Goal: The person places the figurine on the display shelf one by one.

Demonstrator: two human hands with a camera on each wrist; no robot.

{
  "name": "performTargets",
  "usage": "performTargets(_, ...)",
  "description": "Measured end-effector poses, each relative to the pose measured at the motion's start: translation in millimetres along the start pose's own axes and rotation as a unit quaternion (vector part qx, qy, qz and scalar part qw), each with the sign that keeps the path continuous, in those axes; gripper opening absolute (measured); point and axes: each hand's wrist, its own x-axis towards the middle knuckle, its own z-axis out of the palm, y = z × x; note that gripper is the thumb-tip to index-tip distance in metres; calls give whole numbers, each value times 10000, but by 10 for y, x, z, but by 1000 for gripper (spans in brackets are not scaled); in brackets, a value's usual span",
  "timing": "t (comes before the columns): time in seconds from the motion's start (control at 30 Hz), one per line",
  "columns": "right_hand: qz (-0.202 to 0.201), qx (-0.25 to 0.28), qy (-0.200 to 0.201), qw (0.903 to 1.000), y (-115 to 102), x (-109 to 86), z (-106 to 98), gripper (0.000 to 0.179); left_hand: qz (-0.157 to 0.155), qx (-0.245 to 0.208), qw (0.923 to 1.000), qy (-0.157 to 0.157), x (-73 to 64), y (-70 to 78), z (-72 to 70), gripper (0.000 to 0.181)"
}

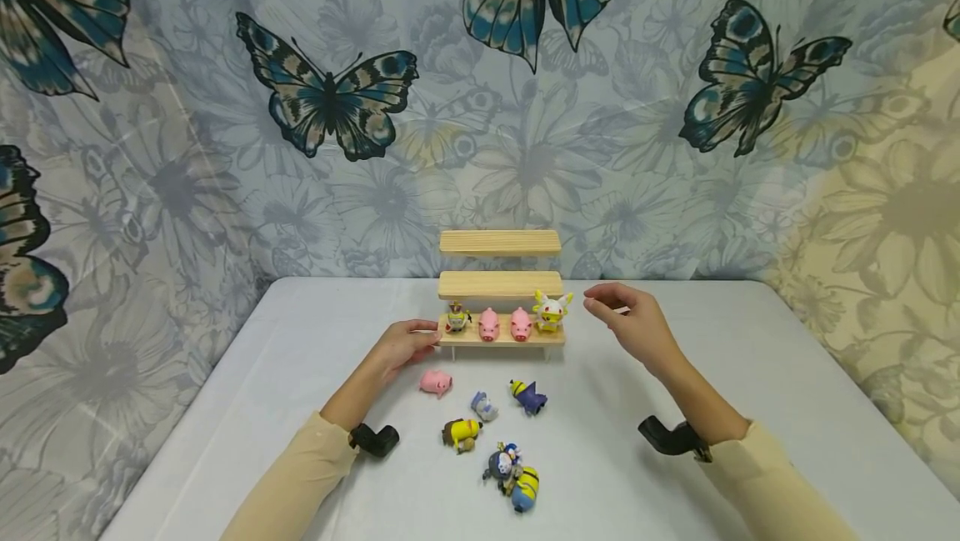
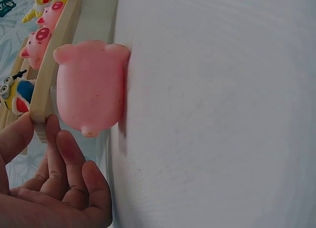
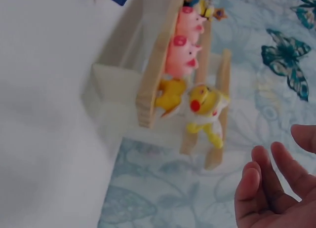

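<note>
1. Left grip (image 1: 408, 345): yours; thumb and fingers pinch the left end of the lowest board (image 1: 500, 342), presumably to keep the stand from shifting.
2. Right grip (image 1: 633, 326): yours; fingers loosely bent, holding nothing, just beside the right end of the stand and apart from it.
3. Stand (image 1: 500, 283): wooden, three-tiered, running from your left grip toward your right; its upper boards step up behind, likely so that no row hides another.
4. White-and-yellow figure (image 1: 551, 313): on the lowest board, nearest your right grip, not touching it.
5. Left pink pig (image 1: 489, 324) and right pink pig (image 1: 521, 324): side by side between your grips, snouts toward you, perhaps so that their faces show.
6. Goggled figure (image 1: 456, 320): same board, just beside your left grip.
7. Loose pink pig (image 1: 435, 383): on the table (image 1: 787, 358), near your left grip, on your side of it.
8. Purple-clad figure (image 1: 529, 398), grey-blue figure (image 1: 483, 407), yellow-and-brown figure (image 1: 461, 434), yellow-and-blue figure (image 1: 525, 489): on the table, nearer you than either grip, probably spread for easy reach.
</note>
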Motion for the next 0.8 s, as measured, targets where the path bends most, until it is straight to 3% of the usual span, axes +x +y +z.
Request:
performTargets(0.2,-579,-366,-21,9976,-74,-83,130,23,-6,-13,10000,1,-10,0,2,40)
performTargets(0.37,-757,-565,-175,9954,-87,-120,273,17,-17,-7,10000,-11,-2,14,4,40)
performTargets(0.6,-1166,-790,-756,9871,-88,-163,492,10,16,12,10000,-48,6,-2,-5,41)
performTargets(0.8,-1037,-1210,-1371,9777,-77,-212,674,9,8,-9,10000,-46,1,-12,-5,41)
